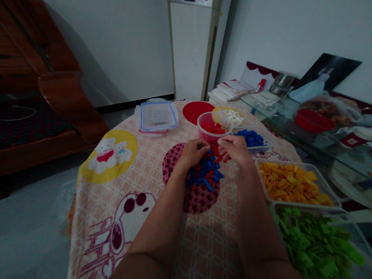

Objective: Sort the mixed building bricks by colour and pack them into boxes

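A loose pile of blue and red plastic building blocks [205,172] lies on the dark pink round patch of the tablecloth. Over the far left part of this pile is my left hand [194,154], its fingers bent and pinched together; what they hold is too small to tell. My right hand [235,149] is closed just to the right, thumb against fingers, with red blocks [217,153] beside and below its fingertips. Right behind both hands stands a clear round tub [200,134] with red blocks inside. Blue blocks [250,137] fill a shallow container beyond my right hand.
Boxes of yellow blocks [290,184] and green blocks [315,241] line the right side. White pieces [232,118] lie behind the tub. A clear lidded box [158,116] sits at the far left. A cluttered glass table [323,145] adjoins on the right.
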A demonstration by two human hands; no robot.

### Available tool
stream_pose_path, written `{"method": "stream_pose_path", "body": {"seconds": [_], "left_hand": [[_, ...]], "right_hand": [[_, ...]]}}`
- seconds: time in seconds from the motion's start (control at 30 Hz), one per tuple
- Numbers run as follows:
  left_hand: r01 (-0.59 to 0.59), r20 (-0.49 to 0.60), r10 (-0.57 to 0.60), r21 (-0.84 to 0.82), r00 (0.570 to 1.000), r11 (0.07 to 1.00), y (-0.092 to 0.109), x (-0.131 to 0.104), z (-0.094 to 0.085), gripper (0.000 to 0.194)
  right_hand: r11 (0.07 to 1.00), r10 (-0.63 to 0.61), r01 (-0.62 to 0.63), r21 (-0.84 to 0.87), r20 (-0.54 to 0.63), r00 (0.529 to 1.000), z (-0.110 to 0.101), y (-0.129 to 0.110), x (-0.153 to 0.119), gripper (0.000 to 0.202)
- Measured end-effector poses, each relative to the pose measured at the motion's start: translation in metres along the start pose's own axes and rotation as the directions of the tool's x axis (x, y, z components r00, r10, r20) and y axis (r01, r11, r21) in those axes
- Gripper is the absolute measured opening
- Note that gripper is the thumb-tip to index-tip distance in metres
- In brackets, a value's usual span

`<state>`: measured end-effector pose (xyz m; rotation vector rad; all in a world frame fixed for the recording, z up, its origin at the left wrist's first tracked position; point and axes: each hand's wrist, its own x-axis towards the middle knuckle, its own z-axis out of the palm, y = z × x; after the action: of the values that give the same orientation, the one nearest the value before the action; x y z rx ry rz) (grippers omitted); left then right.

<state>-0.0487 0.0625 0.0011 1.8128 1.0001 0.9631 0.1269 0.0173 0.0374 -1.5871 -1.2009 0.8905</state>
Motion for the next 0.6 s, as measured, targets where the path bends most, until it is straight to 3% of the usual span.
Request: {"method": "stream_pose_path", "body": {"seconds": [0.13,0.27,0.5,0.6], "left_hand": [[0.080,0.019,-0.078,-0.233,0.997,0.969,-0.001,0.001,0.000,0.014],[0.122,0.036,-0.116,-0.349,0.993,0.929,-0.001,0.000,0.002,0.015],[0.146,0.057,-0.134,-0.381,0.989,0.913,-0.004,0.000,0.001,0.014],[0.141,0.036,-0.137,-0.317,0.990,0.938,-0.008,0.002,0.000,0.011]], "right_hand": [[0.999,-0.035,0.037,-0.014,0.124,0.992,0.010,-0.004,-0.005,0.011],[0.998,-0.057,0.058,-0.003,0.126,0.990,0.017,-0.004,-0.006,0.016],[0.999,-0.039,0.040,-0.033,0.047,0.998,0.016,-0.008,-0.005,0.010],[0.999,-0.025,0.025,-0.025,0.007,1.000,0.011,-0.009,-0.005,0.009]]}}
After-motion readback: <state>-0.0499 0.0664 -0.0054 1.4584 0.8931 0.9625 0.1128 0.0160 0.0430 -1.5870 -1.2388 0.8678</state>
